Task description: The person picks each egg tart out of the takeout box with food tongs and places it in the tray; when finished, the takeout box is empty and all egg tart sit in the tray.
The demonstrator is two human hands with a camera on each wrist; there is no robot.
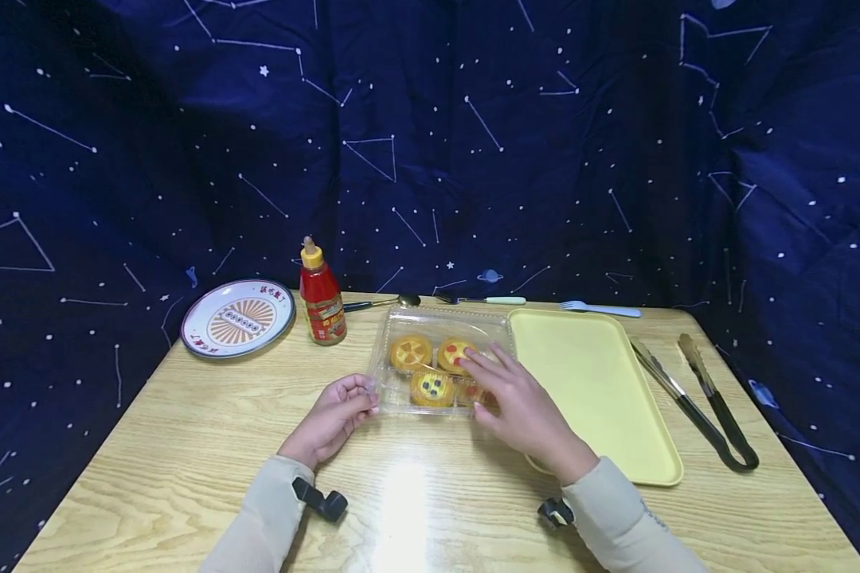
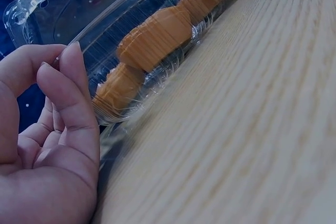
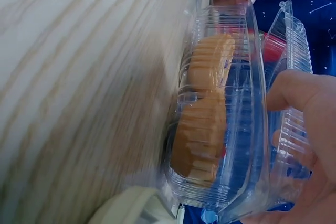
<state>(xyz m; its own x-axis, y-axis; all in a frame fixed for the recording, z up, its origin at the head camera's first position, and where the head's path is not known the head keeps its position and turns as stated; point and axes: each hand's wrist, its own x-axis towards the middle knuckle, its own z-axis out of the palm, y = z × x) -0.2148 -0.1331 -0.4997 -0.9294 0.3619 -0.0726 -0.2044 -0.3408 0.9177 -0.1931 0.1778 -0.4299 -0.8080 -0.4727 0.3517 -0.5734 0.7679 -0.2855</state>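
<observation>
Plastic box (image 1: 394, 398), lettered plate (image 1: 240, 319), labelled bottle (image 1: 322, 306)

White glare streaks the near tabletop (image 1: 401, 501) in the head view; both wrist views look dimmer.

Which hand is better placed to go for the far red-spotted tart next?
Probably the right hand: in the head view it overlaps that tart, while the left hand pinches the clear container at its left edge.
</observation>
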